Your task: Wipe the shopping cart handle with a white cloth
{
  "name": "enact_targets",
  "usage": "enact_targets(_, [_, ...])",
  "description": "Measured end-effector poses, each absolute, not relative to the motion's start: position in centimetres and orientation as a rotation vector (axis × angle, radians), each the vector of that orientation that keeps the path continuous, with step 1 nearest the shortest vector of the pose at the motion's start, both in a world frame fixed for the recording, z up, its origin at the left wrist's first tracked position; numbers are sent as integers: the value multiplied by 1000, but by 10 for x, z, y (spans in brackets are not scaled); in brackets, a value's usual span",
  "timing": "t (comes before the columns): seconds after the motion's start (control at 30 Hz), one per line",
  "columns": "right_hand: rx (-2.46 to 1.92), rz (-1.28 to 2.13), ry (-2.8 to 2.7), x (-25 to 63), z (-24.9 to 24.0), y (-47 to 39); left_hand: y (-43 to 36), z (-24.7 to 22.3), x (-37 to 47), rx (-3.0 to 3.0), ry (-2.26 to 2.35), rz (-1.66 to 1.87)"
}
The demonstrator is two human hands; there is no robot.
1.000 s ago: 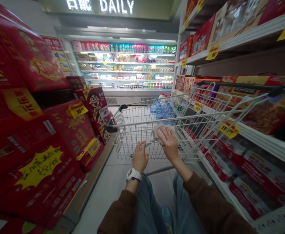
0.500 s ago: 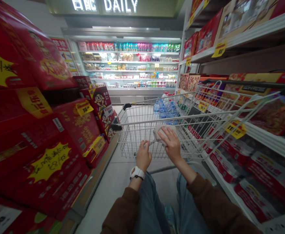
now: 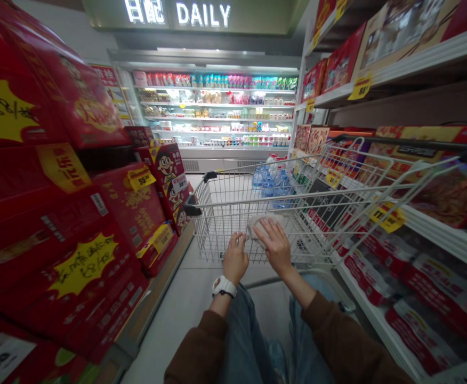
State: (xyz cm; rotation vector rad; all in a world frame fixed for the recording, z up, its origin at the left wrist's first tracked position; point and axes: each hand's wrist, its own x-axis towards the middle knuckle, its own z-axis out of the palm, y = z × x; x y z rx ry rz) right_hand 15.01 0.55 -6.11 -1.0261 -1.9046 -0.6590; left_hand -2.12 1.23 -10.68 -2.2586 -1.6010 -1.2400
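A wire shopping cart (image 3: pixel 217 213) stands sideways in front of me, its near side facing my knees. My right hand (image 3: pixel 275 245) presses a pale cloth (image 3: pixel 253 223) against the upper part of that near side, fingers laid over the cloth. To its left, my left hand (image 3: pixel 235 258), with a white watch on the wrist, has its fingers bent at the wires of the cart. Part of the cloth is hidden under my right hand. The cart's dark handle (image 3: pixel 413 143) lies at the right.
Stacked red boxes (image 3: pixel 85 256) line the left side. On the right a shelf (image 3: pixel 429 192) holds boxes and wrapped packs close to the cart. Blue-tinted water bottles (image 3: pixel 281 184) stand beyond the cart. Further back is a lit refrigerated display (image 3: pixel 217 152).
My right hand and the cloth have moved slightly down and left along the cart's side. My left hand stays at the wires. The view has tilted slightly up.
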Motion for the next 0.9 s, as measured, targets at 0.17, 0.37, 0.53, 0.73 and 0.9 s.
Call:
enact_targets(0.17, [-1042, -758, -1868, 148, -57, 19, 12, -107, -20, -2257, -1613, -1247])
enact_targets(0.37, [-1042, -734, -1940, 142, -91, 11, 9, -102, -24, -2270, -1595, -1241])
enact_targets(0.53, [-1023, -674, -1948, 141, -67, 0, -2, -100, -46, -1975, -1783, -1192])
enact_targets(0.73, [-953, -807, -1971, 134, -64, 20, -3, -101, -82, -1915, -1866, -975])
enact_targets(0.9, [-913, -844, -1994, 130, -99, 18, 3, -101, -92, -1985, -1837, -951])
